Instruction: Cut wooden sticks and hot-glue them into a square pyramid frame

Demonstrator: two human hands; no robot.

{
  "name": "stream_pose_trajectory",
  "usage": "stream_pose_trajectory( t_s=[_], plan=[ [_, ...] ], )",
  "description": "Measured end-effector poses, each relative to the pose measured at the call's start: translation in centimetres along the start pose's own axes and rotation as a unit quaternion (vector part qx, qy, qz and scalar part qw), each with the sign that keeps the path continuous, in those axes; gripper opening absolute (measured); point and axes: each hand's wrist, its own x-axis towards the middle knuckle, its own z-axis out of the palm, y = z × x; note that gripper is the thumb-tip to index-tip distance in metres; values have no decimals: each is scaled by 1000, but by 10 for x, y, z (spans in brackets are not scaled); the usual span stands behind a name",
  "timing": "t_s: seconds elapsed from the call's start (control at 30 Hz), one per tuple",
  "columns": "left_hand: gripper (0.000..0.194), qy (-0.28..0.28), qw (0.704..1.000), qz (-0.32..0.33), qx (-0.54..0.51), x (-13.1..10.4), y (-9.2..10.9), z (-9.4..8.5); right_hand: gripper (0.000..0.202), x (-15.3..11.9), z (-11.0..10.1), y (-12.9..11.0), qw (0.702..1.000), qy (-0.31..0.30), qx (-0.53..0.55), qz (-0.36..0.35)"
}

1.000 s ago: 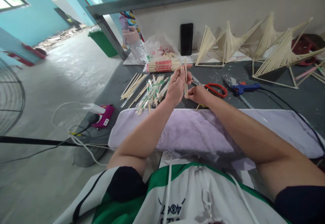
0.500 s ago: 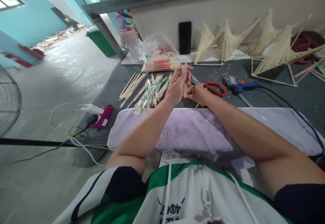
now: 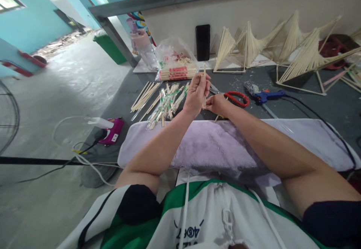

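Note:
My left hand [image 3: 196, 93] is closed around pale wooden sticks [image 3: 204, 70], which stand roughly upright with their tops above the fingers. Low on the same sticks, the fingertips of my right hand [image 3: 216, 104] pinch the bottom end. Red-handled scissors [image 3: 237, 98] lie just beyond my right hand. Left of my hands are chopsticks in clear, green-marked wrappers [image 3: 166, 104] and a pile of loose sticks [image 3: 145, 96]. A blue glue gun [image 3: 265, 96] rests farther right.
Stick-built frames [image 3: 304, 57] stand at the back right. A black phone [image 3: 203, 42] leans on the wall beside a bag of chopsticks [image 3: 177, 72] and a pink-topped bottle [image 3: 143, 46]. A lilac towel [image 3: 211, 143] covers the front edge; a magenta power socket [image 3: 113, 132] sits left.
The view has shifted slightly. The sticks in my left hand look narrower from this angle, and both hands keep nearly the same grip.

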Motion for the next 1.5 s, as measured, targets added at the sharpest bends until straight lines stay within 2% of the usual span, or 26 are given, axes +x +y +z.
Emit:
stream_pose_trajectory(
  t_s=[0.1, 0.2, 0.27, 0.33, 0.43, 0.5, 0.57, 0.7, 0.77, 0.87, 0.97, 1.03, 1.1, 1.17, 1.23, 1.3, 1.4, 1.5],
  plan=[
    [24, 11, 999, -16, -44, 2, 9, 2, 15, -3, -1, 2, 999, 5, 42, -33],
    [25, 36, 998, -21, -53, 7, 27, 1, 21, -8, -15, 8, 990, 80, 80, -81],
    [25, 49, 998, -28, -41, 10, 42, -4, 30, -12, -30, 17, 989, 137, 45, -37],
    [25, 53, 997, -52, -24, 13, 57, -11, 33, -15, -47, 31, 984, 164, -44, 56],
    [27, 42, 994, -98, -10, 16, 75, -23, 34, -18, -62, 48, 960, 124, -153, 199],
    [28, 36, 990, -133, -2, 15, 82, -31, 34, -19, -65, 52, 950, 71, -182, 245],
    [29, 32, 985, -169, 7, 12, 83, -37, 37, -21, -63, 50, 949, 32, -199, 244],
    [34, 12, 975, -221, 25, 4, 77, -42, 35, -22, -55, 42, 951, -2, -227, 211],
    [34, -10, 974, -223, 29, -1, 75, -42, 34, -22, -53, 42, 950, -7, -229, 213],
    [31, -31, 981, -187, 51, -6, 75, -43, 32, -19, -52, 48, 954, 13, -208, 217],
    [31, -30, 987, -111, 109, -9, 72, -47, 23, -16, -53, 54, 962, 111, -141, 204],
    [30, -36, 987, -51, 148, -10, 67, -51, 11, -15, -52, 55, 959, 205, -30, 193],
    [30, -44, 984, -4, 174, -11, 60, -55, 7, -15, -51, 51, 933, 271, 150, 181],
    [32, -45, 981, 23, 189, -11, 55, -59, 19, -17, -50, 42, 879, 289, 349, 149],
    [34, -42, 979, 40, 196, -11, 51, -62, 31, -22, -52, 31, 821, 268, 495, 100],
    [34, -44, 977, 49, 203, -11, 50, -63, 41, -29, -57, 19, 789, 220, 571, 57],
    [34, -46, 975, 47, 213, -12, 49, -64, 53, -40, -64, 4, 792, 124, 598, 16],
    [34, -42, 977, 34, 205, -14, 49, -63, 66, -49, -69, -5, 833, 69, 549, -19]
  ],
)
